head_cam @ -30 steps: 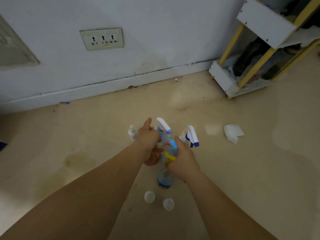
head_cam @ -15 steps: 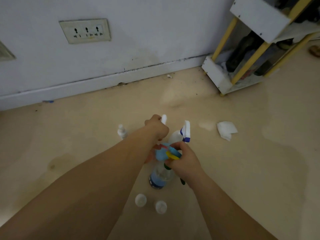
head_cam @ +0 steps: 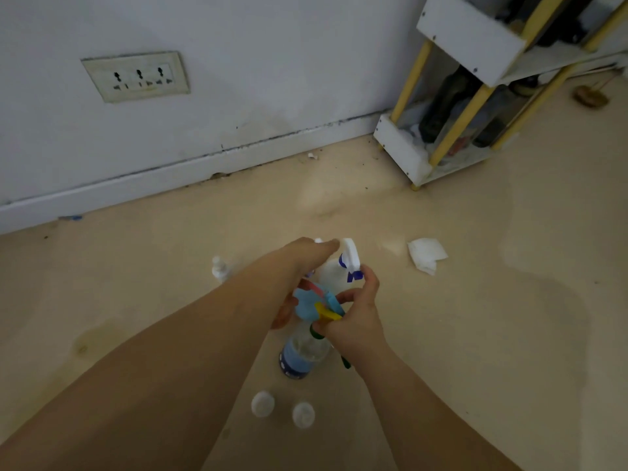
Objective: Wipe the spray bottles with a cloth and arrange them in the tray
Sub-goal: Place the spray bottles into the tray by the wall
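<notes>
fingers [head_cam: 372, 283] of right hand [head_cam: 356, 322] curled round spray bottle [head_cam: 302, 355] top, left hand [head_cam: 300, 261] grip unclear

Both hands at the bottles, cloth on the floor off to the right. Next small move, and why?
Probably let the right hand release the clear bottle and reach right for the cloth. Neither hand holds it; it lies on the floor on that side, apart from the bottle, so wiping cannot start yet.

No lettering is legible: the dark-blue label [head_cam: 291, 368] on the clear spray bottle [head_cam: 307, 348], well below the wall socket plate [head_cam: 136, 76], shows only blurred pale marks.
</notes>
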### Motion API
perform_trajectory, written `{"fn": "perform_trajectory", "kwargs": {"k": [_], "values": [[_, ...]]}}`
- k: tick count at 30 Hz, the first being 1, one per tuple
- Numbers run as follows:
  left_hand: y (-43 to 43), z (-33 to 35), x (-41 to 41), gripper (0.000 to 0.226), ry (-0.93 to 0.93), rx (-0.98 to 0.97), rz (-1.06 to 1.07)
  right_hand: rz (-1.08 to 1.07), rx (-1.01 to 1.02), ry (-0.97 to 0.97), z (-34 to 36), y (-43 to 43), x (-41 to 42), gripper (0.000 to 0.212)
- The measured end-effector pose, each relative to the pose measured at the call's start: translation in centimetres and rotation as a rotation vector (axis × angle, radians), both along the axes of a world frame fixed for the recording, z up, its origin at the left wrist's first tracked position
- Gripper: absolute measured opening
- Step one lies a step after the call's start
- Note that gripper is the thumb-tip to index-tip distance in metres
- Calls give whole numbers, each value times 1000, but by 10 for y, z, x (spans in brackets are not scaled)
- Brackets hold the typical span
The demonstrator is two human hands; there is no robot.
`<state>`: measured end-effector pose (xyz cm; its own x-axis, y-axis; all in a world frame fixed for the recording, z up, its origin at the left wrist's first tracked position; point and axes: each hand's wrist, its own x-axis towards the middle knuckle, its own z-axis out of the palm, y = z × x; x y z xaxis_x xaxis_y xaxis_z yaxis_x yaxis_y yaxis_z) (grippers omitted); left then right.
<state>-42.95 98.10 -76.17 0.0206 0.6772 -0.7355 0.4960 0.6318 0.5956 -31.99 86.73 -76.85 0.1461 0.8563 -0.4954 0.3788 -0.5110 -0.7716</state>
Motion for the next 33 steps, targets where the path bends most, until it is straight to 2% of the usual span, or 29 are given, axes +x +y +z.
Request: {"fn": "perform_trajectory", "kwargs": {"k": [2,5,7,10,16,21,23,29,33], "values": [[2,7,6,95,3,-30,-27,-39,-64,59,5,8,-1,143],[3,14,17,96,30,-56,-98,-54,-157,151,14,24,2,148],[2,15,24,86,59,-43,-152,-29,-158,176,19,30,4,141],[3,13,31,83,104,0,-192,-37,-145,203,17,34,7,123],[11,5,30,60,-60,-122,21,7,-206,206,12,46,6,124],[13,14,9,33,-149,-87,160,-29,-113,157,5,52,-21,82],[14,21,-2,28,-156,-83,163,-48,-95,161,2,54,-29,79],[23,49,-22,42,-147,-45,194,-1,17,110,24,61,-53,77],[25,95,-34,50,-216,-6,270,4,94,81,64,67,-63,75]]}}
